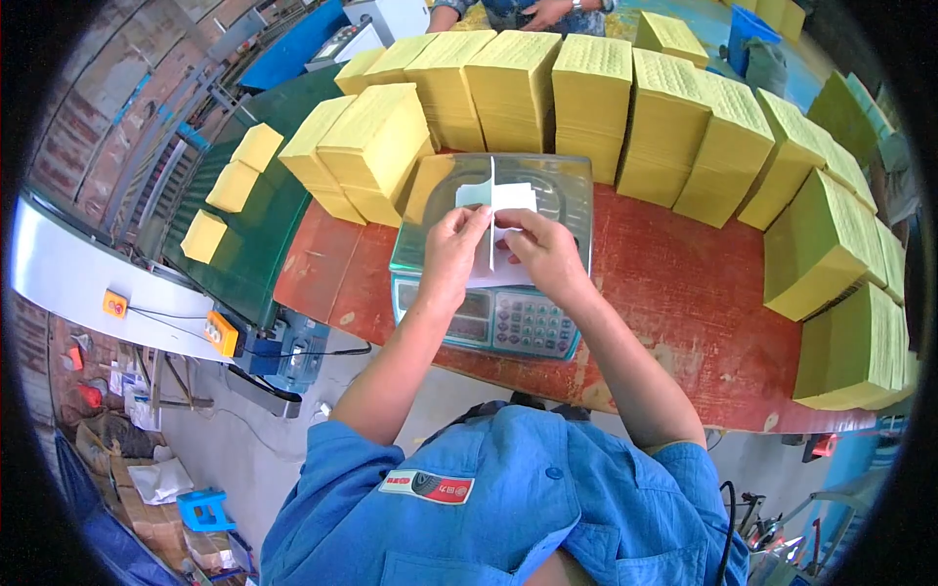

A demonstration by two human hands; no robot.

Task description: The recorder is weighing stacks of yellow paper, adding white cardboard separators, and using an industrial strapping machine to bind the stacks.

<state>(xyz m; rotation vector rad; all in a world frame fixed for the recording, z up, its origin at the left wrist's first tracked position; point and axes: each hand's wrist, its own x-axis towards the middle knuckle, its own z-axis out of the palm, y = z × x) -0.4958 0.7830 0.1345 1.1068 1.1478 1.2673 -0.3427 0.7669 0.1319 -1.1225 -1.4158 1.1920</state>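
Observation:
A thin upright piece of paper or card, seen nearly edge-on, stands between my two hands above a counting scale. My left hand pinches it from the left, where a pale green face shows. From the right, my right hand has its thumb and forefinger closed at the same edge, with its other fingers curled below. White paper shows just behind my fingers, and more white paper lies beneath my hands on the scale. How many sheets I hold cannot be made out.
Tall yellow paper stacks curve around the far and right sides of the red worn table. Left of it, several small yellow stacks lie on a green conveyor belt. A person's hand shows beyond the stacks.

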